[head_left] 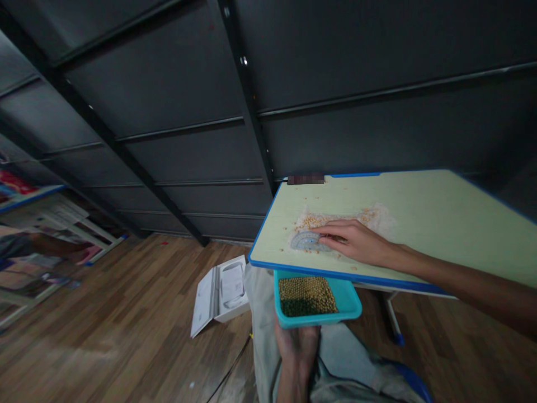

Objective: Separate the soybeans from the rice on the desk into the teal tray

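Note:
On the pale green table top [444, 224], my right hand [356, 239] grips a clear protractor [302, 241] that lies low against the surface. Loose yellow beans [312, 221] and a white powdery or grainy spread [384, 217] surround it. Just below the table's near edge, my left hand [297, 344] holds up a turquoise plastic tray [350, 305] from underneath, its fingers mostly hidden. Inside the tray are yellow beans [314, 289] and, at the near left, small green beans [298, 307].
An open white box [232, 288] with a moulded insert sits on the wooden floor [138, 313], near a thin dark cable [230, 369]. Dark metal panels [335, 67] rise behind the table. Another table [37, 201] stands far left, with part of a person [54, 246] beneath it.

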### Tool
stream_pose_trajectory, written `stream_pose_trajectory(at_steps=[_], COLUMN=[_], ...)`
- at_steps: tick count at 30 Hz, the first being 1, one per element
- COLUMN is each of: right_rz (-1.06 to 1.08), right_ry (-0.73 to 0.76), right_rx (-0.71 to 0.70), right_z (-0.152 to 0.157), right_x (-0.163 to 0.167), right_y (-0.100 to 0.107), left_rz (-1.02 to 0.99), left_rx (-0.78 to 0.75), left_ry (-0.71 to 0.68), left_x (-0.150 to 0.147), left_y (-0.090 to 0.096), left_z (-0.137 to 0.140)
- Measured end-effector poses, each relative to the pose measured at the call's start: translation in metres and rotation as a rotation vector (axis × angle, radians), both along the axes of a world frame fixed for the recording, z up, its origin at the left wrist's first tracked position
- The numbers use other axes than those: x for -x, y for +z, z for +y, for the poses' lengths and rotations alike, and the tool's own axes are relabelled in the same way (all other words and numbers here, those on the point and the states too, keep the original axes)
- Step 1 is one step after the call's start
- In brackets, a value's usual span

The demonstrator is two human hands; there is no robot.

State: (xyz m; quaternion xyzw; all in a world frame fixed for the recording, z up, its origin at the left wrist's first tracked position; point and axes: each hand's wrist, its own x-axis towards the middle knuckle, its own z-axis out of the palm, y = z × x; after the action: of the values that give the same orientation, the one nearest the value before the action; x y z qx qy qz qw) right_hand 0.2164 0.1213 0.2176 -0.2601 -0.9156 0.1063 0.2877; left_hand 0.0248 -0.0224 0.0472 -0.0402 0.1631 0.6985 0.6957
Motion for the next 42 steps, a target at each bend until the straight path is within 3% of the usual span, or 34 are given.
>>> stream_pose_trajectory(at_steps=[27,42], right_rz=[0.02,0.01], right_ry=[0.198,0.012], right_rx=[0.127,-0.011], right_z=[-0.012,-0.002], right_x=[0.0,0.0], right_y=[0.004,0.0], left_rz=[0.005,0.014], left_rx=[-0.038,-0.018], left_ry=[-0.029,-0.033], left_x=[-0.002,0.001], left_y=[0.0,0.001], left_z=[0.004,0.0])
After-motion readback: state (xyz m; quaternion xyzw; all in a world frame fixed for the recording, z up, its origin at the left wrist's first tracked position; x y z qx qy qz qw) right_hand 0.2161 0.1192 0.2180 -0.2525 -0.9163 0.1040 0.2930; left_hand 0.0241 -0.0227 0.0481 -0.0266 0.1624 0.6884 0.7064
